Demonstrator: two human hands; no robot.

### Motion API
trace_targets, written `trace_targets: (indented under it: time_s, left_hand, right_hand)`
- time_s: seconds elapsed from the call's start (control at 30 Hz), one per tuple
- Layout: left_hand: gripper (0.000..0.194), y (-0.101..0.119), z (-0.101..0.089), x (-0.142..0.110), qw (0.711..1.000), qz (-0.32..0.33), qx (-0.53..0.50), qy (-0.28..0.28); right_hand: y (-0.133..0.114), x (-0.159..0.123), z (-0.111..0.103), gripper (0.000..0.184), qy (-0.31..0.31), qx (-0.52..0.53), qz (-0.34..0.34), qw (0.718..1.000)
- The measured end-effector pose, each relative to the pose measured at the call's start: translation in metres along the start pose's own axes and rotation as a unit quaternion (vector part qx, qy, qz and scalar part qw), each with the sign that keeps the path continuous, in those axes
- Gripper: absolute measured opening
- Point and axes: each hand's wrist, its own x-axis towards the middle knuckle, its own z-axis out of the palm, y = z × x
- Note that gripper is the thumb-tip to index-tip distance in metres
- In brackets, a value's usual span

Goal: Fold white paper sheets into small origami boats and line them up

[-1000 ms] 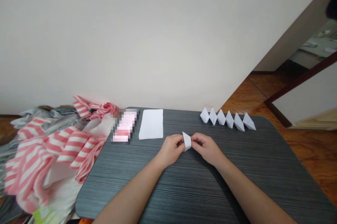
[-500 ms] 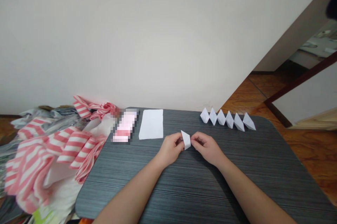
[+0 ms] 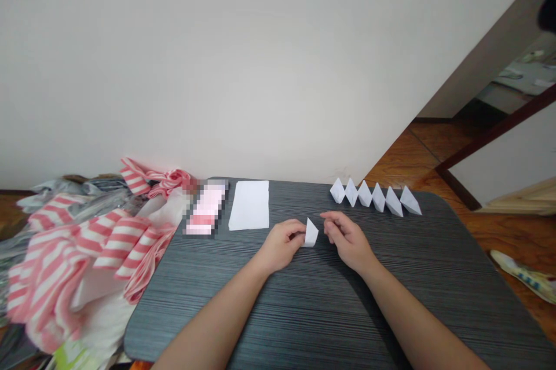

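Now the right hand [image 3: 348, 239], empty and loosely curled, has come off the folded paper [image 3: 311, 234], leaving the left hand [image 3: 283, 246] alone pinching it, just below the frame's centre. Its sharp tip points up, long axis near upright; six folded shapes [image 3: 365, 194] line the bench [image 3: 286, 312] right of centre.

Left hand [image 3: 283, 247] in a pinch, right hand [image 3: 351, 244] apart, index finger [image 3: 335, 216] pointing left, both forearms [image 3: 217, 317] angled inward.

Bare left hand [image 3: 281, 247], bare right hand [image 3: 348, 242], bare forearms [image 3: 228, 311], each tapering forward
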Motion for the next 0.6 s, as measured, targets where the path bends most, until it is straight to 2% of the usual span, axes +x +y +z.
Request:
trace_targets:
  time_s: [0.1, 0.2, 0.33, 0.43, 0.6]
  left_hand:
    - [0.017, 0.002, 0.0, -0.001, 0.999, 0.0, 0.007, -0.031]
    - [0.016, 0.001, 0.001, -0.002, 0.999, -0.023, 0.002, -0.045]
    - [0.017, -0.003, 0.003, -0.003, 0.998, -0.061, -0.016, -0.02]
    - [0.021, -0.007, 0.004, -0.002, 0.994, -0.089, -0.054, 0.02]
    - [0.026, -0.012, 0.001, 0.002, 0.972, -0.13, -0.108, 0.164]
  right_hand:
    - [-0.004, 0.0, -0.003, 0.03, -0.026, -0.04, -0.064, 0.997]
    - [-0.008, 0.001, -0.004, 0.027, -0.055, -0.07, -0.112, 0.99]
    - [-0.011, 0.001, -0.006, 0.014, -0.051, -0.095, -0.091, 0.99]
    - [-0.011, 0.002, -0.009, 0.011, -0.058, -0.124, -0.068, 0.988]
    - [-0.007, 0.005, -0.018, 0.013, -0.077, -0.168, -0.078, 0.98]
